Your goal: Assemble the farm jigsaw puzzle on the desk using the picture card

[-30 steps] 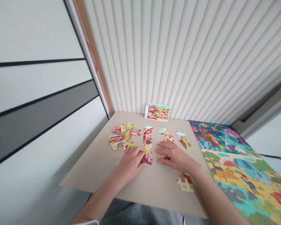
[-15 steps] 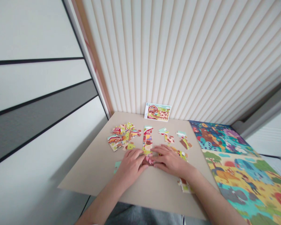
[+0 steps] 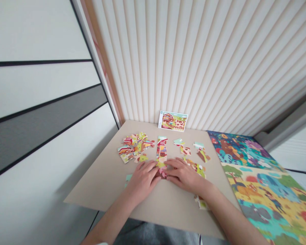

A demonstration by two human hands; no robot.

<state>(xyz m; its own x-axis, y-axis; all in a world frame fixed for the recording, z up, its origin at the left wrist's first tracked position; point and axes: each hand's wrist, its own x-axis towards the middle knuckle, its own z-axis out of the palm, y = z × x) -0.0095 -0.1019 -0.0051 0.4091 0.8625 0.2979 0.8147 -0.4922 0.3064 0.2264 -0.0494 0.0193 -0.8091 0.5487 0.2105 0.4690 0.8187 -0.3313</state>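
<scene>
Both my hands lie flat at the lower end of a vertical strip of joined jigsaw pieces (image 3: pixel 162 151) showing a red barn. My left hand (image 3: pixel 142 180) and my right hand (image 3: pixel 183 176) nearly meet there, fingertips on pink and brown pieces that they partly hide. Whether either hand grips a piece, I cannot tell. Close to my right hand lies a cluster of yellow-green pieces (image 3: pixel 197 168). Under my right wrist is another group of pieces (image 3: pixel 201 203), partly covered. A small teal piece (image 3: pixel 128 178) sits just beyond my left hand.
A heap of loose pieces (image 3: pixel 134 146) lies on the beige board (image 3: pixel 99 194) at left. Small groups of pieces (image 3: pixel 202 151) stand at right. A farm picture card (image 3: pixel 172 120) leans on the ribbed white wall. A colourful animal puzzle mat (image 3: pixel 257 183) lies to the right.
My right hand has slid left and toward me, now meeting my left at the strip's lower end. This uncovers the yellow-green pieces. Little has moved in the last half second.
</scene>
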